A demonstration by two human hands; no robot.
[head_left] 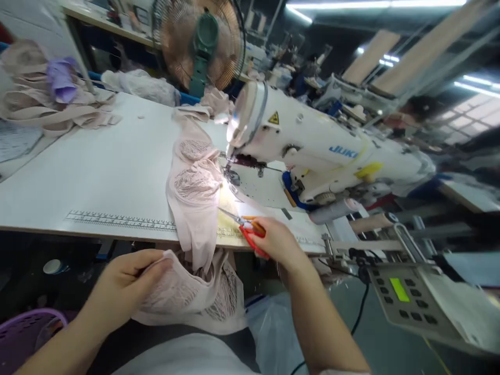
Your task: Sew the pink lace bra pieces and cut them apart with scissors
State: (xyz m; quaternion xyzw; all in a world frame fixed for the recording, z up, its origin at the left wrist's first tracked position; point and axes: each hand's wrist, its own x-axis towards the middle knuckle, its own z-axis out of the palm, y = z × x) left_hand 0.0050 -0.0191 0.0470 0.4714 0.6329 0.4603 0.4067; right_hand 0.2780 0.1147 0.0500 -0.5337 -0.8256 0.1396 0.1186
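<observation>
My left hand [130, 284] pinches the edge of a pale pink lace bra [187, 304] that hangs over my lap, below the table's front edge. Another pink lace bra [195, 182] lies on the table, its cups beside the sewing machine's needle area; whether the two pieces are joined I cannot tell. In my right hand [273, 237] is a pair of scissors [250, 234] with red and orange handles. Their blades point left, with the tips at the right edge of the fabric on the table. Part of the handles is hidden by my fingers.
A white sewing machine [312, 140] stands right of the fabric. Behind the table is a fan [199, 44]. Pink straps and fabric [42, 99] are piled at the left, near a printed ruler [121, 221]. A control panel [406, 294] is at the lower right, a purple basket [29, 338] lower left.
</observation>
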